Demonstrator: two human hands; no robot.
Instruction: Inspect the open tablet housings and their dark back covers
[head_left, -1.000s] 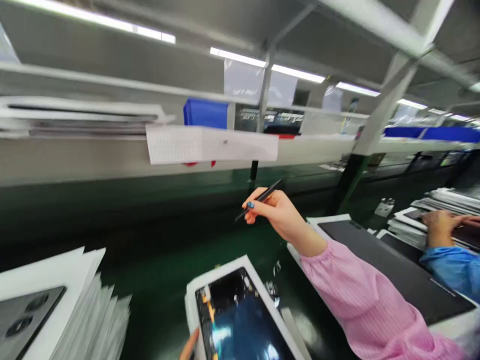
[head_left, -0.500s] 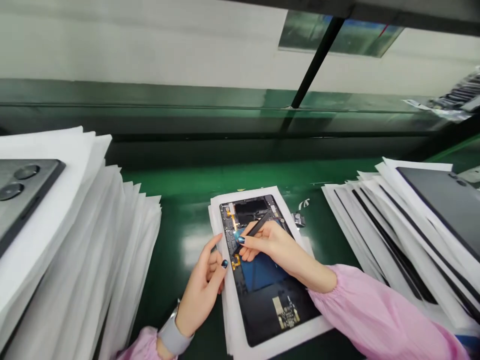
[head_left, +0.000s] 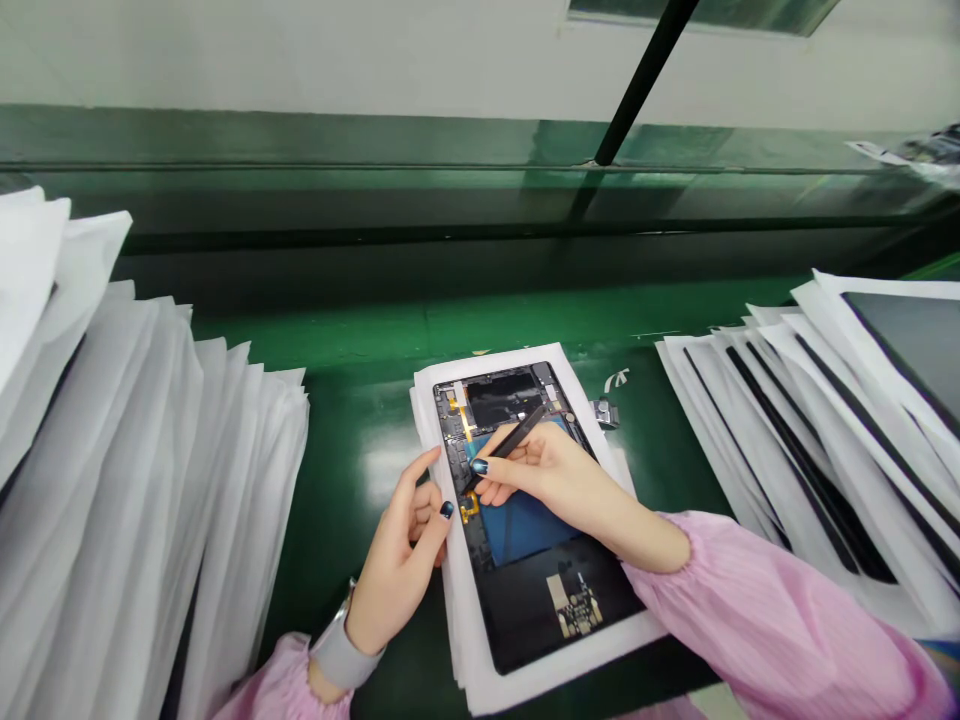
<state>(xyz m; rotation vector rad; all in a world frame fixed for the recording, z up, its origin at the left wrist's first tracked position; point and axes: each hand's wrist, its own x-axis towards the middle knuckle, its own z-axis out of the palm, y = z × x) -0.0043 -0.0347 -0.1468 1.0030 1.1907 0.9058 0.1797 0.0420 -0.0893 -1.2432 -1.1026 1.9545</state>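
An opened tablet [head_left: 525,560] lies face down on white foam sheets [head_left: 517,660] on the green table, its black inside, blue battery and orange flex cables showing. My right hand [head_left: 547,475] is closed on a thin black stylus-like tool [head_left: 510,442], whose lower tip rests near the tablet's left edge. My left hand [head_left: 405,560] rests at the tablet's left edge, fingers curled and touching the foam beside the tool's tip. Both sleeves are pink; a grey wrist strap sits on my left wrist.
A tall fanned stack of white foam sheets [head_left: 127,480] fills the left. On the right lies a fanned stack of tablets in foam [head_left: 840,430]. A small metal part [head_left: 604,412] lies just right of the tablet. A dark conveyor channel [head_left: 450,260] runs behind.
One second ago my right hand held the tool up in the air and my view faced the shelves. Now the view looks down and the tool is on the tablet; my left hand steadies its edge.
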